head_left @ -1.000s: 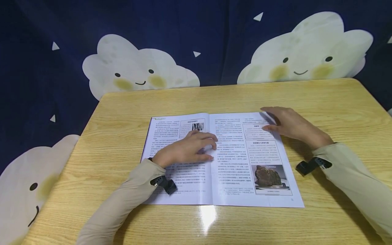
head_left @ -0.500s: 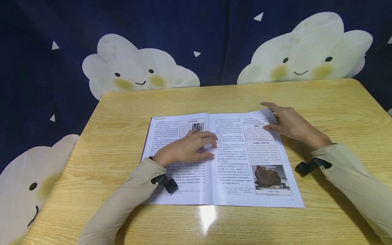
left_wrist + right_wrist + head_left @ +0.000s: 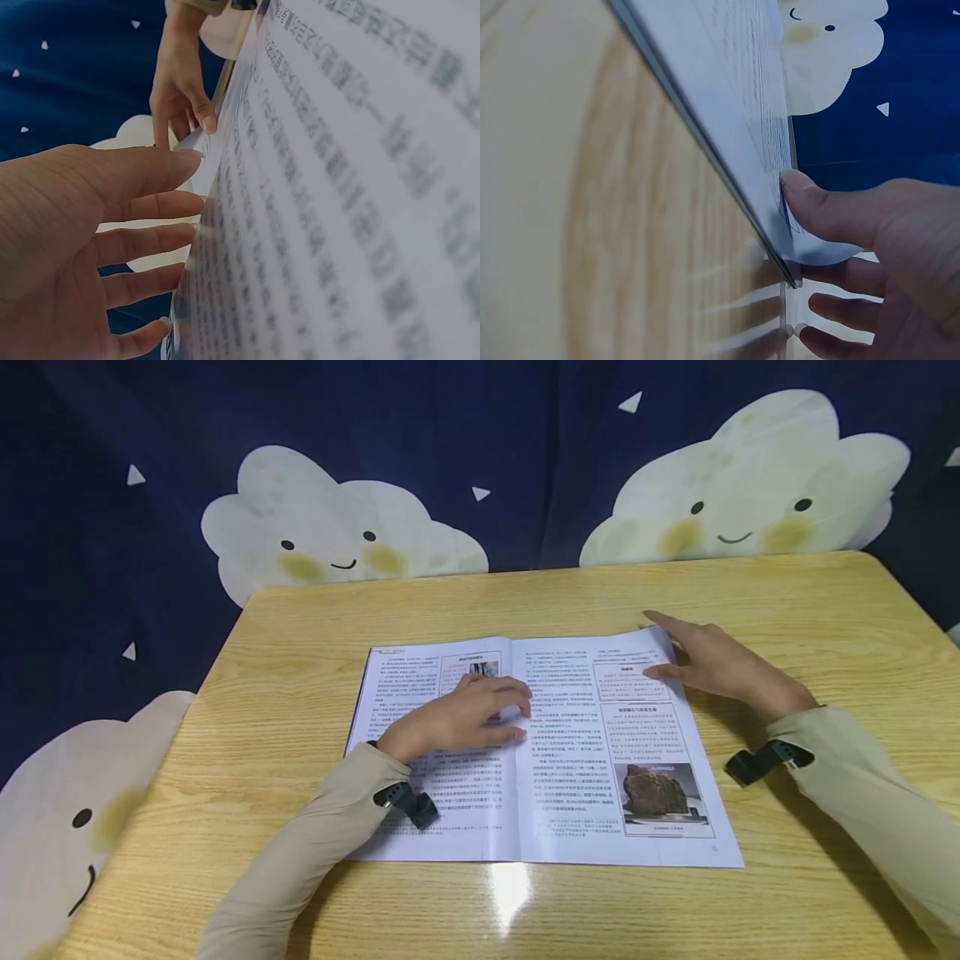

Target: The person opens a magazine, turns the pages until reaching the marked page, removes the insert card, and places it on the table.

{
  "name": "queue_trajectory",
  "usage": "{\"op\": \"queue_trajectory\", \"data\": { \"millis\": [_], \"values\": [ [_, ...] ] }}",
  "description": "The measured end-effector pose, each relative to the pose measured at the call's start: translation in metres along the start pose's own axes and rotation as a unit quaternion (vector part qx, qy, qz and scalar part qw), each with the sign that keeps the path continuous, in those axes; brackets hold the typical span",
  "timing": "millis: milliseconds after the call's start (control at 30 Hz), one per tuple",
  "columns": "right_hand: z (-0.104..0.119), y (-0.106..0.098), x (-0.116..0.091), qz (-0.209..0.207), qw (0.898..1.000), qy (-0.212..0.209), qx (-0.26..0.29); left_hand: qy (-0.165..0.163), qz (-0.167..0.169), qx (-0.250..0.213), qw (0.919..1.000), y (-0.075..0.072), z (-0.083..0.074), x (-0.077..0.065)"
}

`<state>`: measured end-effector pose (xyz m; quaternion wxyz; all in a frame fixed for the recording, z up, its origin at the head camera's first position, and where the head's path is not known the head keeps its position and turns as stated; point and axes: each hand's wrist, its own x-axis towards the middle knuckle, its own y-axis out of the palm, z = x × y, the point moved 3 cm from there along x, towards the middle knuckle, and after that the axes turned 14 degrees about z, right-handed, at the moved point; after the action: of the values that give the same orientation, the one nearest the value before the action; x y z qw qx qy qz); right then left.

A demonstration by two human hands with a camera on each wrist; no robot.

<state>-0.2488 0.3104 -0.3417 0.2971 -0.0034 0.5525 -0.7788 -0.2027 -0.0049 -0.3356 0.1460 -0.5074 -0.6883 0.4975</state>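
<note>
An open book (image 3: 570, 827) with printed pages lies flat on the table, its spine fold running down the middle. My left hand (image 3: 474, 717) rests on it near the fold, fingers spread and loosely bent, fingertips touching the paper. At the far right corner, my right hand (image 3: 723, 667) pinches the upper page. In the right wrist view the thumb (image 3: 821, 202) presses on top of the page (image 3: 739, 150), while the page's corner curls up over the index finger. The lower leaves and cover stay beneath on the table.
The book lies on a light wooden table (image 3: 247, 735) with rounded far corners. Behind it hangs a dark blue curtain (image 3: 540, 460) with smiling clouds. Each wrist wears a black strap (image 3: 765, 762) over a beige sleeve.
The right index finger has risen from the far right corner, and the page corner has lifted and bent up with it. The left hand has stayed nearly still on the book.
</note>
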Motion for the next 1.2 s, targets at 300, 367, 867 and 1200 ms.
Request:
{"op": "queue_trajectory", "data": {
  "millis": [300, 367, 867, 1200],
  "values": [
    [0.0002, 0.0001, 0.0013, -0.009, 1.000, 0.003, 0.001, -0.001, -0.007, -0.005, 1.0000, 0.0003, 0.0009, -0.0001],
    [-0.0012, 0.0001, 0.0013, -0.008, 1.000, 0.004, -0.001, -0.001, -0.008, -0.005, 1.0000, 0.0009, 0.0014, 0.0001],
    [-0.0018, -0.0001, 0.0025, -0.030, 0.999, -0.010, 0.013, 0.001, -0.016, -0.011, 0.9998, 0.0020, 0.0032, -0.0001],
    [0.0010, 0.0003, 0.0043, -0.051, 0.997, -0.028, 0.052, -0.001, -0.020, -0.014, 0.9997, 0.0032, 0.0039, -0.0001]
  ]
}}
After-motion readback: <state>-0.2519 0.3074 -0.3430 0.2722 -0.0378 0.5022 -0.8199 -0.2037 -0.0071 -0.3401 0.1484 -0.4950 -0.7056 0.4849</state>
